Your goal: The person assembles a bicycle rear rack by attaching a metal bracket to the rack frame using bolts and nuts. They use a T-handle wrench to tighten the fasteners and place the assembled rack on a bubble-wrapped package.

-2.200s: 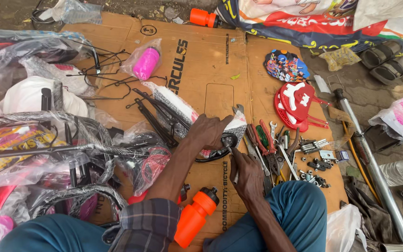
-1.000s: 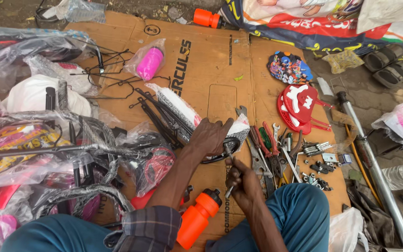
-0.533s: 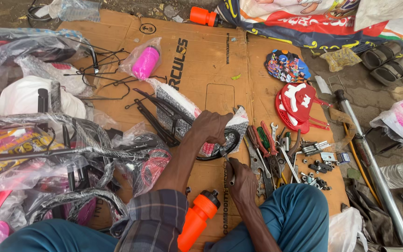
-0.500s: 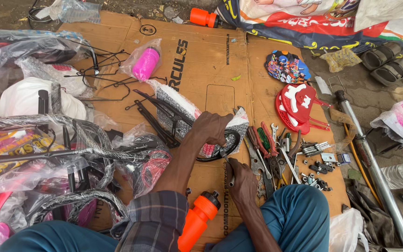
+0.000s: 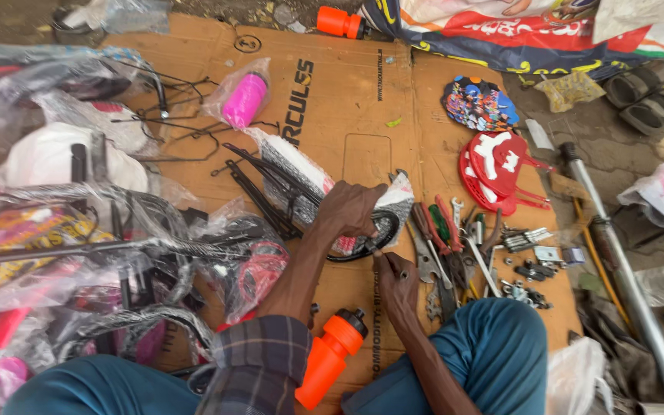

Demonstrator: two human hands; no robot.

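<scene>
On cardboard (image 5: 347, 115), two hands (image 5: 351, 211), two orange bottles (image 5: 330, 357)

Lying bare beyond the hands: cardboard (image 5: 347, 100). Crowding the right: tools (image 5: 455, 246). Blocking the left: bagged parts (image 5: 78, 253). Standing near: orange bottle (image 5: 330, 357).

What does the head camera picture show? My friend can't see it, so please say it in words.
A seated person's left hand grips a plastic-wrapped black bicycle part on brown cardboard, the right hand working beside it. Hand tools lie right; an orange bottle sits by the knees.
</scene>
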